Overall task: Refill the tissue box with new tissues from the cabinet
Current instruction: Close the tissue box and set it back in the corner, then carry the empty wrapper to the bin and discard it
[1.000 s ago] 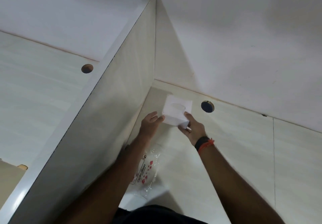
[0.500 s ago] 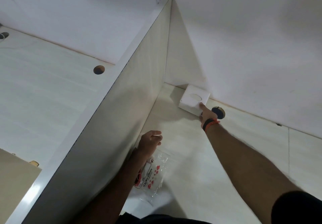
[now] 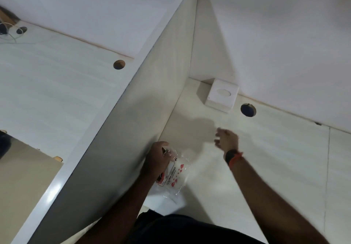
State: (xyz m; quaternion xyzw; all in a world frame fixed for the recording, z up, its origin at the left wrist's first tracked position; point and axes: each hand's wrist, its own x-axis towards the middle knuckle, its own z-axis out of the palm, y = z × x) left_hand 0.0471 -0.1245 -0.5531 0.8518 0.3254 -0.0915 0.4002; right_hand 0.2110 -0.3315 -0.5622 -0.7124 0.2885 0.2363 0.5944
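The white tissue box (image 3: pixel 221 96), with an oval slot on top, stands in the far corner of the pale desk (image 3: pixel 284 158), against the wall and near the divider panel. A clear plastic tissue wrapper (image 3: pixel 175 171) with red print lies near the desk's front by the divider. My left hand (image 3: pixel 156 158) rests on the wrapper's upper left end, fingers curled onto it. My right hand (image 3: pixel 226 139), blurred, hovers over the desk between box and wrapper, fingers apart and holding nothing; a dark band and orange thread sit on its wrist.
A tall divider panel (image 3: pixel 142 120) runs from the near left to the far corner. A round cable hole (image 3: pixel 248 110) lies just right of the box. The neighbouring desk has another hole (image 3: pixel 119 64) and cables (image 3: pixel 9 33) at far left.
The box went from both hands to the far corner. My right hand let go of it and drew back toward me. My left hand dropped onto the wrapper.
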